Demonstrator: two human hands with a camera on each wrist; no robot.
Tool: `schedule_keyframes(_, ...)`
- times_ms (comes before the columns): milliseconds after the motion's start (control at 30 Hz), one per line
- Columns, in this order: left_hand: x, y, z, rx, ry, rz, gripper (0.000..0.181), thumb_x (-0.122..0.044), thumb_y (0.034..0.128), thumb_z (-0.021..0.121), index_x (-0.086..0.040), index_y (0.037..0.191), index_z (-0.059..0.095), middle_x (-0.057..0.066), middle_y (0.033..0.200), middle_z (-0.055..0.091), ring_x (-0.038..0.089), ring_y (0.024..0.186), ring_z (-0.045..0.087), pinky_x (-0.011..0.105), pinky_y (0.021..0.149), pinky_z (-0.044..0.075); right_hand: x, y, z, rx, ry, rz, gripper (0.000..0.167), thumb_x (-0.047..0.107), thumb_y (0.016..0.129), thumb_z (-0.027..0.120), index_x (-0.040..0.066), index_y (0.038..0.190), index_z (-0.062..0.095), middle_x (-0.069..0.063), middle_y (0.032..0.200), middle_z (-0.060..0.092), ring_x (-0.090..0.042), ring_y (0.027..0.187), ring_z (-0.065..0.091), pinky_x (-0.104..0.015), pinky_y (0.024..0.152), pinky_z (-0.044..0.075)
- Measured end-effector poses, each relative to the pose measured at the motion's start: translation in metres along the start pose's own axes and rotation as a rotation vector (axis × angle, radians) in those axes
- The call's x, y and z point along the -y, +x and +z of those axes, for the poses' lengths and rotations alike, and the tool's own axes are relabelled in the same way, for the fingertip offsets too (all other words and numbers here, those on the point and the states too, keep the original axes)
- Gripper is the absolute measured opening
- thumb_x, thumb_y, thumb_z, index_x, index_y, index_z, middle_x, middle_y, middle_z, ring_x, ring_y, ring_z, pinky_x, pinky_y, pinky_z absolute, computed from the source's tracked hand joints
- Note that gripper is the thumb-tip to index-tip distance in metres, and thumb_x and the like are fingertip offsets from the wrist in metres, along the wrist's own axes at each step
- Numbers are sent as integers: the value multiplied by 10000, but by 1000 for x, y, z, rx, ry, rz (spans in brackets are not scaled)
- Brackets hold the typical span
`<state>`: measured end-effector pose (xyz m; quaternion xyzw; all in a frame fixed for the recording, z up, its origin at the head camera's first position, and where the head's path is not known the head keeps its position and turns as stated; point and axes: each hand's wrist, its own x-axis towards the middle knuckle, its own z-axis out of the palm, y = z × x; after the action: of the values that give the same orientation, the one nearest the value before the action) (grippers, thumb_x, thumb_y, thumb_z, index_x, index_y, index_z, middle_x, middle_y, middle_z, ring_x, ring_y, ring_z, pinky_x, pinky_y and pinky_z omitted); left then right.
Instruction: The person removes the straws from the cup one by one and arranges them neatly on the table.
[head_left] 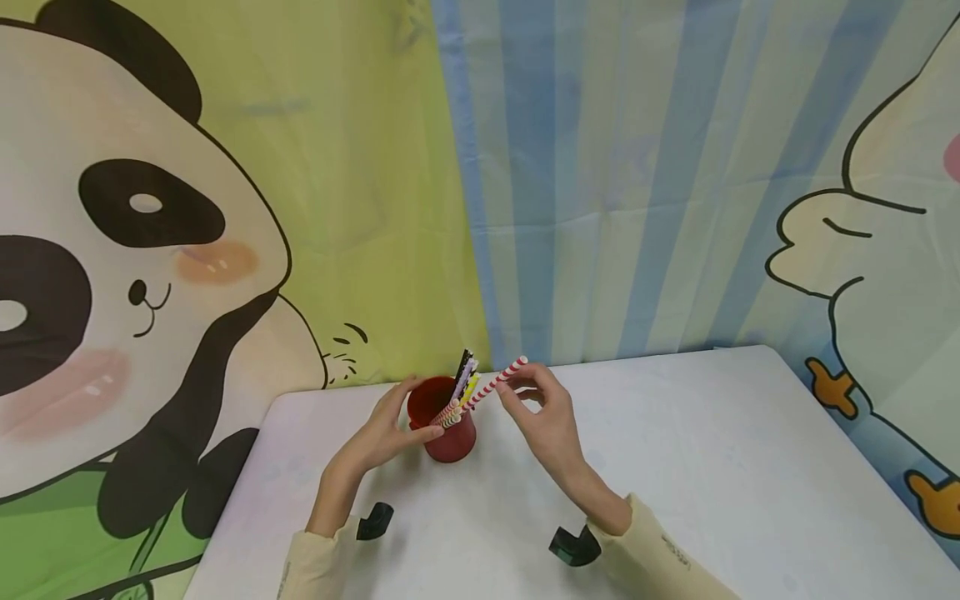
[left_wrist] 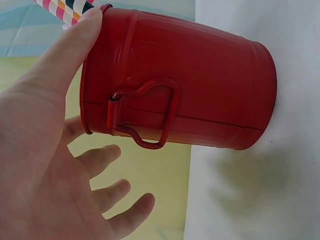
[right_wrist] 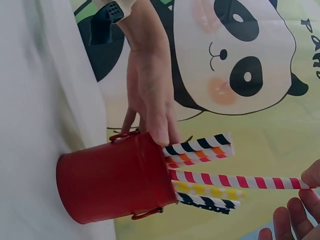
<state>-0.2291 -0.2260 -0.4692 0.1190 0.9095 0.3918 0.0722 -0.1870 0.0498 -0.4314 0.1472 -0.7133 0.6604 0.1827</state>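
red-and-white striped straw: lower end in bucket, upper end in right fingers

the straw (head_left: 492, 382) leans out of the mouth of the red bucket (head_left: 452, 447) toward the right, slanting up over the rim. it stands out farther than the other straws (head_left: 467, 380), which bunch in the same mouth: black-and-white striped, orange, pink, yellow with white dots.

right hand (head_left: 549, 419): thumb and forefinger meet on the straw near its upper end, a closed pinch; the remaining fingers are loosely bent, clear of the bucket.

left hand (head_left: 377, 439): placed at the left of the bucket, grip only partly closed. the thumb lies over the near rim beside the straws, a finger reaches behind the far rim; the others are spread, seen apart from the wall in the left wrist view.

bucket: mouth up, near the far edge of the white table (head_left: 690, 450), left of its middle. a looped handle (left_wrist: 167, 117) lies on its side wall.

beyond the table: a printed backdrop (head_left: 382, 208), panda on the left, blue stripes toward the right.
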Motion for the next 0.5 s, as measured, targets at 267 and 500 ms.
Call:
schedule_keyframes(267, 2, 2, 0, -1, 1, -2, 967, -566, 776, 808, -259, 1555, 324, 74, 1680, 184, 353, 1545, 154, 710, 1167, 217, 8, 3, -13, -23, -10, 22, 193, 143, 929, 729, 101, 1108, 671, -40, 1046, 678, -148, 998, 637, -237, 868, 543)
schedule_keyframes(500, 1, 1, 0, 3, -2, -7, 957, -563, 783, 803, -261, 1554, 324, 76, 1684, 167, 359, 1544, 140, 724, 1156, 221, 17, 5, -24, -57, -6, -18, 174, 108, 934, 714, 77, 1099, 668, -61, 1046, 681, -112, 980, 635, -203, 866, 537)
